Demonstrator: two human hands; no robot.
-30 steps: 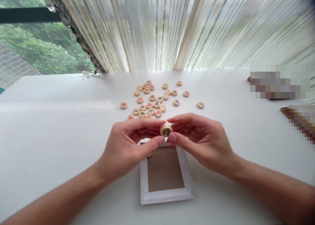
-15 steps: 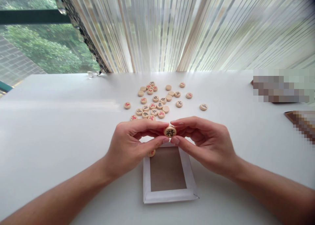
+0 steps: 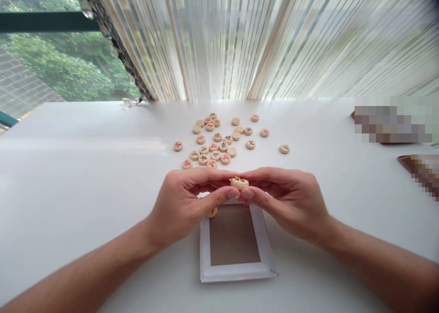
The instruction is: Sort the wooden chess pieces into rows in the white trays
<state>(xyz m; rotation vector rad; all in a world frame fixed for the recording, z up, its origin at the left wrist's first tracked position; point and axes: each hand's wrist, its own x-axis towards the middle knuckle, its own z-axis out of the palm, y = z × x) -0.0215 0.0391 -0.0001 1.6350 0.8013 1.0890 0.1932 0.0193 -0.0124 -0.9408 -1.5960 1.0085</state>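
Between the fingertips of both hands is a round wooden Chinese chess piece (image 3: 239, 183) with a black character, its face tipped back and its pale rim showing. My left hand (image 3: 192, 198) pinches it from the left, thumb below and fingers above. From the right, my right hand (image 3: 286, 201) grips it the same way. Under the hands lies a shallow box (image 3: 236, 273) with white paper edges and a brown inside. A red-marked chess piece (image 3: 212, 211) sits at the box's upper left corner, partly hidden by my left thumb.
Beyond the hands, several loose chess pieces (image 3: 223, 146), red, black and face-down, are scattered on the white table (image 3: 85, 180). One piece (image 3: 284, 149) lies apart to the right. Pixelated brown-edged objects (image 3: 391, 121) are at the right. A striped curtain (image 3: 212, 43) hangs behind.
The held piece has tilted back, so its black character, which faced me, now points more upward and its rim shows. The fingertips have come closer together. The scattered pieces stay in place.
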